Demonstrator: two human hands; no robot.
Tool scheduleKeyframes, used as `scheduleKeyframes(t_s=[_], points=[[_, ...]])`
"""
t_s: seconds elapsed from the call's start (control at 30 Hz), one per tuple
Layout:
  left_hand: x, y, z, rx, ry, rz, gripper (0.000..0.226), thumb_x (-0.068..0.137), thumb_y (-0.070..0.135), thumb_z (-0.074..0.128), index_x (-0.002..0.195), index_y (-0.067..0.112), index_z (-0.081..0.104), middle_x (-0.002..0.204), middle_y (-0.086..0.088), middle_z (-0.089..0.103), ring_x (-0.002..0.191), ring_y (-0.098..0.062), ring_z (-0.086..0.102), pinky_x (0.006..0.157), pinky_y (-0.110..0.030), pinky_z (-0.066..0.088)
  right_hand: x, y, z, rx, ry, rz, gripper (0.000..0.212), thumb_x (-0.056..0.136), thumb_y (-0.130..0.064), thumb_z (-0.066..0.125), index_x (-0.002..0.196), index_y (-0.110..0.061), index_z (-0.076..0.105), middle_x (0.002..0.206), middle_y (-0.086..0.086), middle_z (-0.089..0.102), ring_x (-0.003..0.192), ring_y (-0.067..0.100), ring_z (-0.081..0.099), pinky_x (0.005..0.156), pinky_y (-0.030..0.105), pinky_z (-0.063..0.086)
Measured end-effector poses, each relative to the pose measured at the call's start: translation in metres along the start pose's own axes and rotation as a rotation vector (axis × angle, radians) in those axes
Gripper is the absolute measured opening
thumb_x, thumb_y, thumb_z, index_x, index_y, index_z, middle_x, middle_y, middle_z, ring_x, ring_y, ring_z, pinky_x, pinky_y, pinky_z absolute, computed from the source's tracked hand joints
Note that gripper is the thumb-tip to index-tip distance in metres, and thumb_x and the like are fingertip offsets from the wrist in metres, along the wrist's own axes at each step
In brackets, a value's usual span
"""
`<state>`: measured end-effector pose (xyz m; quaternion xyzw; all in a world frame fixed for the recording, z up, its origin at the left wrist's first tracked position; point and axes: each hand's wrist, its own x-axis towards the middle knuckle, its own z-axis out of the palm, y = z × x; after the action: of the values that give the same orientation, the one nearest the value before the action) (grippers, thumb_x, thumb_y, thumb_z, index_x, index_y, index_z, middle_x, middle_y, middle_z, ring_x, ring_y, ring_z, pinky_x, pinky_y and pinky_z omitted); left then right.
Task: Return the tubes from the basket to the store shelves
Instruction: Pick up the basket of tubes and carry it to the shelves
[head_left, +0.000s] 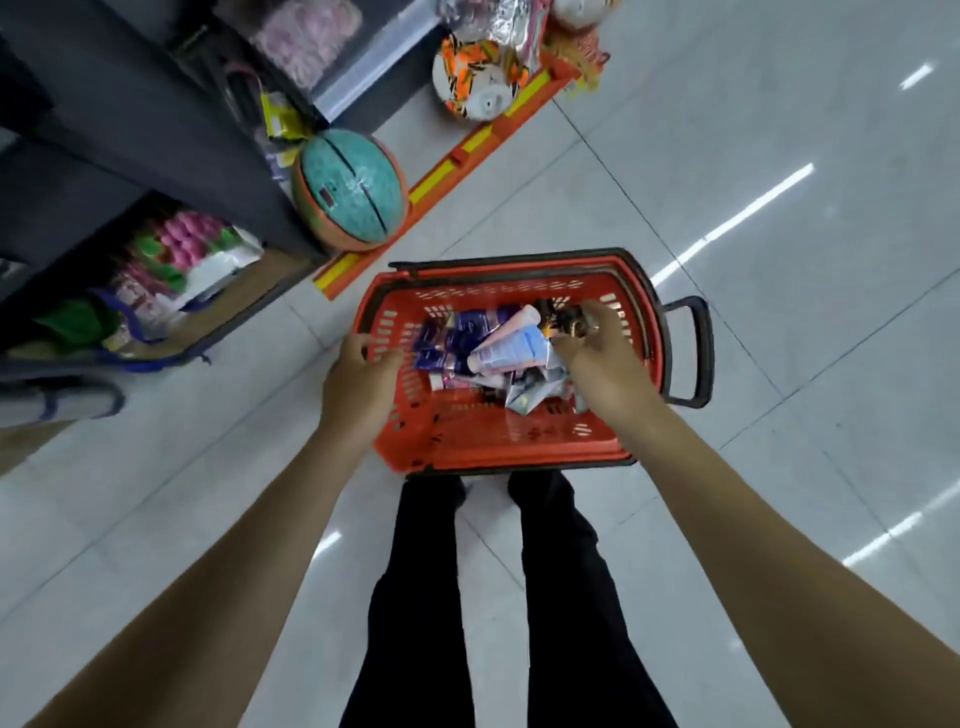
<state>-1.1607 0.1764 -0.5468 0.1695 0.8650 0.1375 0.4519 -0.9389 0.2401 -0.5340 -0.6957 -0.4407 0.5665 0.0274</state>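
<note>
An orange-red basket (498, 441) stands on the floor in front of my feet, holding several tubes. A pink and pale blue tube (511, 343) lies on top, with dark purple tubes (452, 338) to its left and silvery ones (530, 395) below. My left hand (358, 379) rests over the basket's left rim, fingers curled near the purple tubes. My right hand (597, 353) reaches in at the right side, its fingers closed on a dark tube with a gold band (563, 325).
Dark store shelves (156, 171) rise at the left, with packaged goods on the low shelf. A teal and orange ball (348, 189) and a white and orange ball (478, 83) sit along the orange-yellow shelf base strip. The basket's black pull handle (693, 353) sticks out right.
</note>
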Motion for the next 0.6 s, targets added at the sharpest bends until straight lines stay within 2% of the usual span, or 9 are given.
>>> scheduleKeyframes(t_s=[0.03, 0.1, 0.17, 0.23, 0.3, 0.37, 0.43, 0.53, 0.6], points=[[0.021, -0.008, 0.010, 0.009, 0.014, -0.009, 0.042, 0.083, 0.053, 0.056, 0.117, 0.028, 0.056, 0.109, -0.001, 0.068, 0.093, -0.022, 0.068, 0.079, -0.040, 0.057, 0.018, 0.010, 0.006, 0.018, 0.023, 0.013, 0.066, 0.075, -0.054, 0.052, 0.135, -0.043, 0.028, 0.135, 0.010, 0.054, 0.106, 0.029, 0.054, 0.095, 0.051, 0.049], [0.059, -0.018, 0.028, 0.012, 0.059, -0.044, 0.053, 0.078, 0.055, 0.057, 0.123, 0.028, 0.055, 0.112, -0.004, 0.066, 0.094, -0.024, 0.067, 0.071, -0.038, 0.056, 0.052, 0.027, 0.015, 0.017, 0.124, 0.067, 0.070, 0.081, -0.047, 0.055, 0.144, -0.033, 0.026, 0.141, 0.011, 0.049, 0.120, 0.031, 0.049, 0.103, 0.052, 0.042], [0.092, -0.031, 0.044, -0.002, 0.126, -0.079, 0.059, 0.079, 0.049, 0.060, 0.132, 0.024, 0.051, 0.121, -0.012, 0.060, 0.106, -0.032, 0.064, 0.079, -0.044, 0.056, 0.082, 0.050, 0.018, -0.037, 0.230, 0.128, 0.069, 0.090, -0.038, 0.056, 0.149, -0.023, 0.024, 0.147, 0.017, 0.037, 0.133, 0.035, 0.038, 0.110, 0.048, 0.033], [0.119, -0.043, 0.058, 0.041, 0.206, -0.148, 0.067, 0.087, 0.038, 0.063, 0.146, 0.020, 0.037, 0.138, -0.021, 0.045, 0.124, -0.039, 0.050, 0.091, -0.051, 0.049, 0.112, 0.076, 0.019, -0.097, 0.336, 0.136, 0.074, 0.091, -0.042, 0.058, 0.151, -0.021, 0.021, 0.150, 0.022, 0.029, 0.139, 0.037, 0.030, 0.114, 0.047, 0.028], [0.138, -0.058, 0.068, 0.043, 0.234, -0.225, 0.076, 0.089, 0.034, 0.064, 0.152, 0.021, 0.023, 0.146, -0.023, 0.036, 0.132, -0.042, 0.040, 0.100, -0.055, 0.043, 0.134, 0.098, 0.020, -0.143, 0.425, 0.119, 0.081, 0.086, -0.050, 0.060, 0.151, -0.023, 0.019, 0.153, 0.022, 0.025, 0.141, 0.038, 0.026, 0.116, 0.048, 0.026], [0.151, -0.072, 0.075, 0.014, 0.213, -0.240, 0.074, 0.086, 0.034, 0.063, 0.150, 0.022, 0.026, 0.143, -0.022, 0.041, 0.129, -0.043, 0.045, 0.103, -0.057, 0.042, 0.146, 0.114, 0.017, -0.145, 0.497, 0.146, 0.086, 0.079, -0.052, 0.056, 0.151, -0.024, 0.019, 0.152, 0.022, 0.025, 0.140, 0.039, 0.027, 0.116, 0.050, 0.026], [0.155, -0.081, 0.075, -0.001, 0.195, -0.231, 0.063, 0.084, 0.029, 0.059, 0.142, 0.024, 0.034, 0.135, -0.017, 0.052, 0.117, -0.037, 0.055, 0.096, -0.054, 0.049, 0.152, 0.123, 0.010, -0.134, 0.530, 0.215, 0.085, 0.075, -0.046, 0.053, 0.150, -0.023, 0.021, 0.148, 0.020, 0.032, 0.136, 0.040, 0.034, 0.112, 0.052, 0.032], [0.157, -0.086, 0.071, 0.012, 0.189, -0.176, 0.043, 0.093, 0.021, 0.056, 0.134, 0.020, 0.041, 0.120, -0.007, 0.059, 0.097, -0.024, 0.056, 0.085, -0.041, 0.050, 0.159, 0.130, -0.004, -0.151, 0.504, 0.312, 0.076, 0.079, -0.040, 0.059, 0.145, -0.021, 0.027, 0.137, 0.017, 0.048, 0.123, 0.041, 0.049, 0.103, 0.054, 0.042], [0.158, -0.086, 0.069, 0.051, 0.163, -0.157, 0.039, 0.097, 0.020, 0.055, 0.133, 0.017, 0.040, 0.115, -0.006, 0.058, 0.095, -0.023, 0.055, 0.086, -0.043, 0.051, 0.163, 0.131, -0.017, -0.132, 0.429, 0.383, 0.067, 0.081, -0.034, 0.064, 0.138, -0.016, 0.033, 0.128, 0.014, 0.055, 0.113, 0.038, 0.056, 0.097, 0.054, 0.047]])
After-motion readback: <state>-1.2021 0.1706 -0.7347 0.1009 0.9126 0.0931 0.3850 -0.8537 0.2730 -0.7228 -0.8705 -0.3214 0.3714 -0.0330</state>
